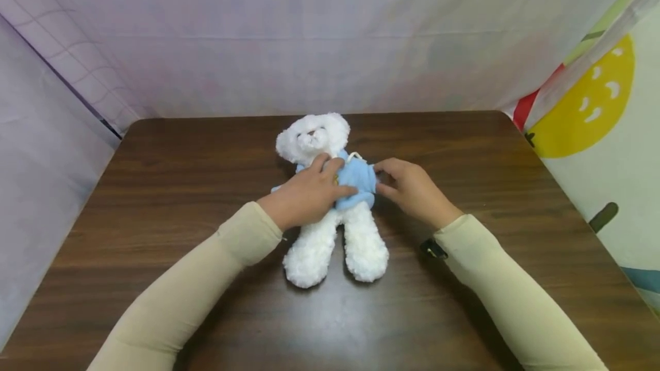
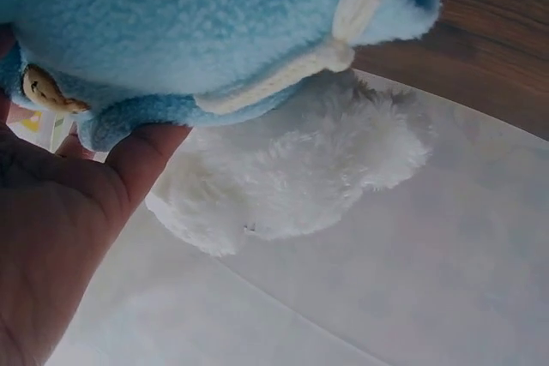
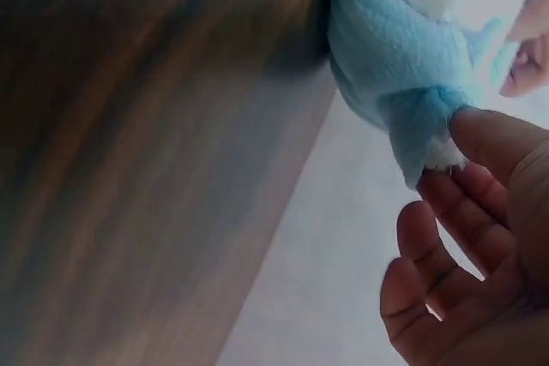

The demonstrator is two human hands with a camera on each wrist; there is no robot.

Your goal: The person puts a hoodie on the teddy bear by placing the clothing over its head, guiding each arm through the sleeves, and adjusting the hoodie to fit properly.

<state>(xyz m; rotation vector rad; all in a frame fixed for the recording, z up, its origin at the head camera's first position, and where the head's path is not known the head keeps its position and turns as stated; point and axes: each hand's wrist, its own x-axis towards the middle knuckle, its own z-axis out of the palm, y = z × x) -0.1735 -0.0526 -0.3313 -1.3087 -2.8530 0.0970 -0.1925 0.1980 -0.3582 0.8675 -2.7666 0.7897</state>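
A white plush teddy bear in a light blue fleece jacket lies on its back, head toward the far edge. A pale drawstring hangs at the jacket's neck. Over the bear's chest lies my left hand, its thumb and bent fingers gripping the jacket front near a brown patch. My right hand is at the bear's arm on the right side. Its thumb and forefinger pinch the cuff of the sleeve, where a tuft of white fur shows.
The bear lies on a dark brown wood-grain table. Pale curtains hang behind the far edge and along the left. At right hangs a printed cloth with a yellow fruit shape. A small black device sits at the right wrist.
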